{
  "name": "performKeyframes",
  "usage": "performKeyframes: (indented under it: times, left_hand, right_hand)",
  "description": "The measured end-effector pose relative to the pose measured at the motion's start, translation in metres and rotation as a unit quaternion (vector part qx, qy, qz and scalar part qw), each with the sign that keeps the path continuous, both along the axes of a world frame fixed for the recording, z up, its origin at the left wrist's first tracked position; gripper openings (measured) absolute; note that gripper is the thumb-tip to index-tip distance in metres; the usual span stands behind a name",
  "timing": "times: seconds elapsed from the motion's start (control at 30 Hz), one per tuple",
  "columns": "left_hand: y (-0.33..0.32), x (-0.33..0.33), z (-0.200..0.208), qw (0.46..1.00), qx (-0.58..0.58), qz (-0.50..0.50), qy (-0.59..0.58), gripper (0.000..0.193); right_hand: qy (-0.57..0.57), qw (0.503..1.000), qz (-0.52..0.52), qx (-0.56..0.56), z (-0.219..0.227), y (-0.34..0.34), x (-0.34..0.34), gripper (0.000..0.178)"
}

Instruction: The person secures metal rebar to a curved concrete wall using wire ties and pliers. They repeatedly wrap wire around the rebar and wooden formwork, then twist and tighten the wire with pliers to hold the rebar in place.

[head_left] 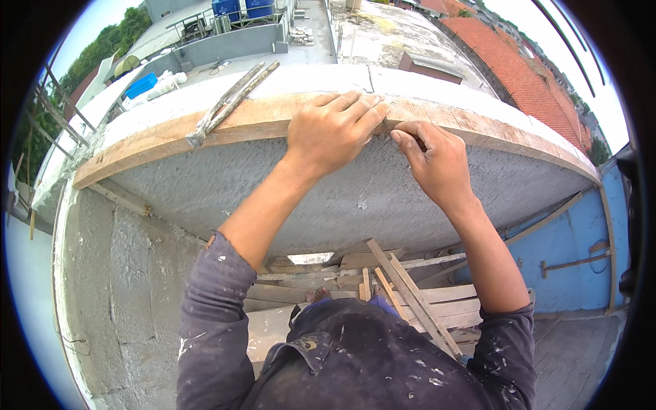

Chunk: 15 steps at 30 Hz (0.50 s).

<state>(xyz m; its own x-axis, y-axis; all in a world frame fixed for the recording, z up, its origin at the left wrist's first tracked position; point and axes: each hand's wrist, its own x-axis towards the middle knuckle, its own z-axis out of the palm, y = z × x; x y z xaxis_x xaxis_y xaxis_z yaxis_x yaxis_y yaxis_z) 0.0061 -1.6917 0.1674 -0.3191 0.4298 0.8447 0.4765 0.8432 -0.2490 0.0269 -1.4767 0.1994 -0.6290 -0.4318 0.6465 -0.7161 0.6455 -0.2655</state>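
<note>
Wooden plank [266,120] is running along the grey wall's [205,184] top edge. Left hand [333,131] is resting over it, fingers nearly together, grip unclear; right hand [437,162] is pinching a thin dark piece [387,125] between thumb and forefinger.

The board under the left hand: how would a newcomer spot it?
Find the grey wall facing the person. Along its top edge runs the wooden board, under the left hand. Unlike the loose planks below, it spans nearly the whole wall.
</note>
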Motion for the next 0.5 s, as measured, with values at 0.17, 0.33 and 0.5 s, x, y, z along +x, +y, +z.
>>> performKeyframes:
  times: [0.17,0.33,0.5]
  left_hand:
    - [0.000,0.001,0.001,1.000,0.009,-0.013,0.000,0.041]
    - [-0.002,0.001,0.002,0.999,-0.005,-0.032,0.014,0.043]
    - [0.000,0.005,0.004,0.998,0.007,-0.053,-0.019,0.042]
  right_hand:
    - [-0.208,0.963,-0.008,-0.168,-0.013,-0.014,0.005,0.021]
    - [-0.252,0.908,0.052,-0.331,-0.033,-0.023,0.005,0.020]
    - [-0.046,0.970,-0.009,-0.240,-0.050,-0.030,0.009,0.014]
